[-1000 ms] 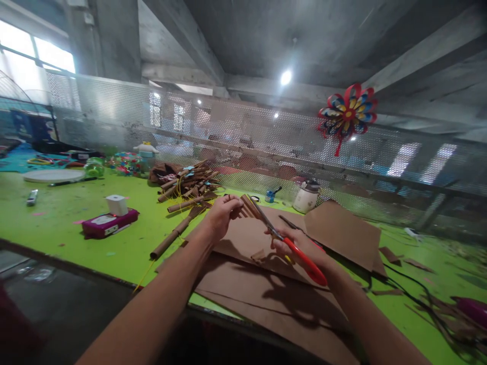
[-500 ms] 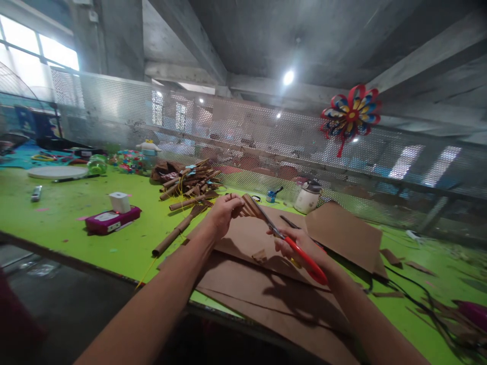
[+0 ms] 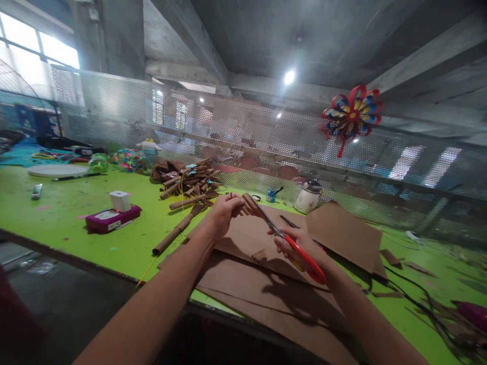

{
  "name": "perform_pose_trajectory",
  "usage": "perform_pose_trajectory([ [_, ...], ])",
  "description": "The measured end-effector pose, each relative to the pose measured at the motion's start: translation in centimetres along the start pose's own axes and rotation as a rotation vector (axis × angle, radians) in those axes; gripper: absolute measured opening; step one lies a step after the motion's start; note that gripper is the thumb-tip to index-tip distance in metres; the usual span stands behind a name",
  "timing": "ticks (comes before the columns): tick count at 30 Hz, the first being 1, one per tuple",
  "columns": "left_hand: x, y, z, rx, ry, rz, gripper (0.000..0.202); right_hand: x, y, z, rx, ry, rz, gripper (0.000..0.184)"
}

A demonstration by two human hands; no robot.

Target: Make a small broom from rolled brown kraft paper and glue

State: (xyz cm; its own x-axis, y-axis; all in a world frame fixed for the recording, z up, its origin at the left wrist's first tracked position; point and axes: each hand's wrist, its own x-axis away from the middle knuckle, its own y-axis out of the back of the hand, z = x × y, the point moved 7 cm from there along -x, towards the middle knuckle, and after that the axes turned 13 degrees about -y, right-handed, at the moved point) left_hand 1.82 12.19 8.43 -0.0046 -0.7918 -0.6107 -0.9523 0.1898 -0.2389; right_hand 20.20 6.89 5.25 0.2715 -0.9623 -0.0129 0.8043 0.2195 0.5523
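My left hand (image 3: pixel 222 213) is closed around a brown rolled paper piece (image 3: pixel 249 205) with a fringed end, held above the brown paper sheets (image 3: pixel 262 284). My right hand (image 3: pixel 299 246) grips red-handled scissors (image 3: pixel 300 253); their blades reach up and left into the fringed end of the roll. Both forearms stretch out over the green table (image 3: pixel 68 218).
A pile of brown paper rolls (image 3: pixel 188 185) lies behind my left hand, and one long roll (image 3: pixel 175 232) lies beside the sheets. A magenta box with a white cube (image 3: pixel 112 215) sits left. A white jar (image 3: pixel 307 198) stands by the mesh fence; a paper pinwheel (image 3: pixel 350 115) hangs on it.
The hands, roll and scissors hold nearly the same pose. The view has shifted slightly, so the left-side objects sit a little further right.
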Motion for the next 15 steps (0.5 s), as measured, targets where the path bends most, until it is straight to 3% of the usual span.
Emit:
perform_pose_trajectory([
  [7, 0.0, 0.1, 0.2, 0.0, 0.012, 0.008, 0.007, 1.3, 0.1, 1.7, -0.017, -0.01, 0.011, 0.045],
  [15, -0.1, 0.2, 0.4, 0.022, -0.01, 0.019, 0.005, 1.3, 0.1, 1.7, -0.045, -0.035, 0.002, 0.044],
])
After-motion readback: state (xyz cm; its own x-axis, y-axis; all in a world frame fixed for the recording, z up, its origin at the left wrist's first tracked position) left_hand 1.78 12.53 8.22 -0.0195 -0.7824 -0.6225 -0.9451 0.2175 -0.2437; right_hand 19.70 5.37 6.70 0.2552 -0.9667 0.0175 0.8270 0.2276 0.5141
